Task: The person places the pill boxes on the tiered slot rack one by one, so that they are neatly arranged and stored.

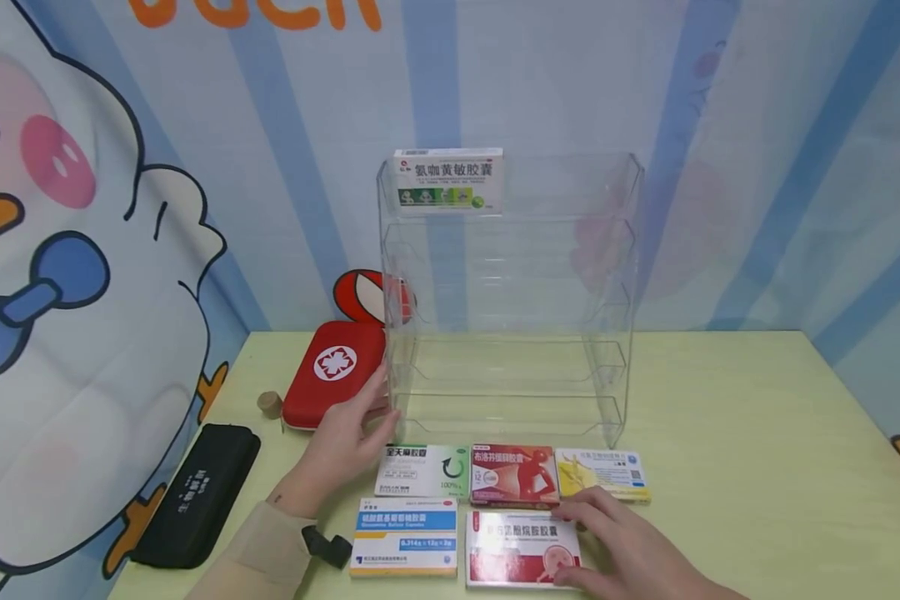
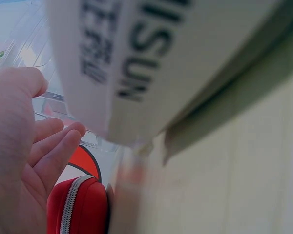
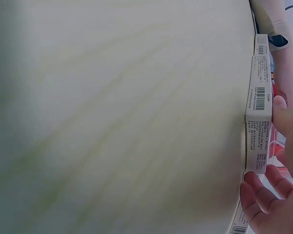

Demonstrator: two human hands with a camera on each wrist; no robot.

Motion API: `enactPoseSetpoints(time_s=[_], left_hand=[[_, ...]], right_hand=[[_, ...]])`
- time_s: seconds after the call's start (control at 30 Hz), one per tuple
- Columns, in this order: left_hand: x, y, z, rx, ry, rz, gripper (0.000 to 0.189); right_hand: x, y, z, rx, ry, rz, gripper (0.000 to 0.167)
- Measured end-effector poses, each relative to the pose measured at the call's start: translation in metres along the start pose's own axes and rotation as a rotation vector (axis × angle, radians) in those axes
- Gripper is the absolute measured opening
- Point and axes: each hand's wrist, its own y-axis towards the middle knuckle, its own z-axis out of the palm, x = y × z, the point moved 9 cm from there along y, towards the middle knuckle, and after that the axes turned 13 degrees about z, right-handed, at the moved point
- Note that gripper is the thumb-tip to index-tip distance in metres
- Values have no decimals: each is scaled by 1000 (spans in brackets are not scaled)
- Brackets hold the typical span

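One left hand (image 1: pixel 345 446) at left edge of clear rack (image 1: pixel 510 300), fingers loosely spread. Red-white box (image 1: pixel 517 548) flat on table (image 1: pixel 735 417), in front of rack; right hand (image 1: pixel 630 550) spanning its right end, can't tell if pinching. Risk: overreaching fingers knocking yellow-white box (image 1: pixel 603 475) askew.

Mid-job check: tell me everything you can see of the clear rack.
The clear rack looks like transparent plastic, with side panels joined by several stepped tiers, each with a low front lip. It stands upright on the pale table, behind the rows of medicine boxes. One white-and-green box sits at the left end of its top tier. The left hand is at its lower left side; how firmly it touches is unclear.
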Motion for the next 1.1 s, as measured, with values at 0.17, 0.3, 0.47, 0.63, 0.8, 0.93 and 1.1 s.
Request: enactPoseSetpoints(time_s=[0.17,0.3,0.47,0.63,0.8,0.93,1.1], left_hand=[[-1,0,-1,-2,3,-5,95],[-1,1,-1,-6,5,0,95],[-1,1,-1,-6,-3,-1,94],[-2,0,-1,-2,-2,4,94],[-2,0,-1,-7,5,7,94],[-2,0,-2,-10,13,16,93],[-3,0,-2,-12,19,17,93]], right_hand=[[-4,-1,1,0,-23,29,65],[-5,-1,1,-23,-52,33,67],[-1,-5,-3,-92,-66,-13,72],[-6,-5,1,-47,-60,53,75],[-9,-4,4,4,-45,103,74],[-5,-4,1,6,9,62,66],[-7,-4,1,88,230,114,60]])
